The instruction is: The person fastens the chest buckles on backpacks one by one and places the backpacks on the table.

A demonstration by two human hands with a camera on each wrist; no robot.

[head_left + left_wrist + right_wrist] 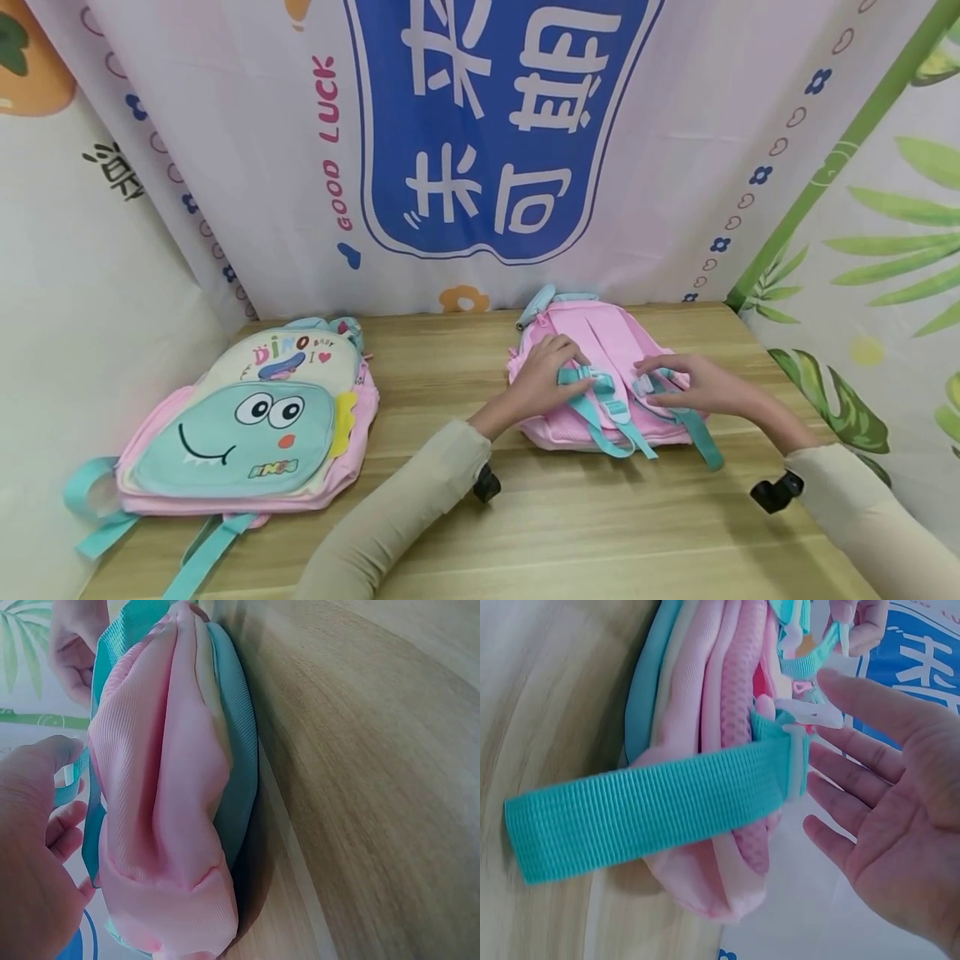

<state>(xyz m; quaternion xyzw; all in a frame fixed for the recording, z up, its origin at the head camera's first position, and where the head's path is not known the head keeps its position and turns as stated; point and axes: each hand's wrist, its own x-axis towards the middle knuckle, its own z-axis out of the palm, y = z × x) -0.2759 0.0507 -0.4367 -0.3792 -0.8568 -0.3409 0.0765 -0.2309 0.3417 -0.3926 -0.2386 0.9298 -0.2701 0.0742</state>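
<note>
A pink backpack [555, 425] lies with its strap side up on the table; its pink side faces the left wrist view. My left hand [543, 375] pinches a buckle [602, 382] on a teal strap between thumb and fingers, over the bag's left half. On the other half, my right hand [708, 385] has its fingers spread and fairly straight. Its fingertips are at a white buckle [814, 712] on the second teal strap [652, 814], whose loose end hangs past the bag's edge. Whether they touch the buckle is hard to tell.
A second backpack [232, 442], with a dinosaur face, lies front up at the left, its teal straps [213, 554] trailing toward the table's near edge. Behind the wooden table [570, 525] hangs a printed cloth [300, 250]. Cloths also stand at both sides.
</note>
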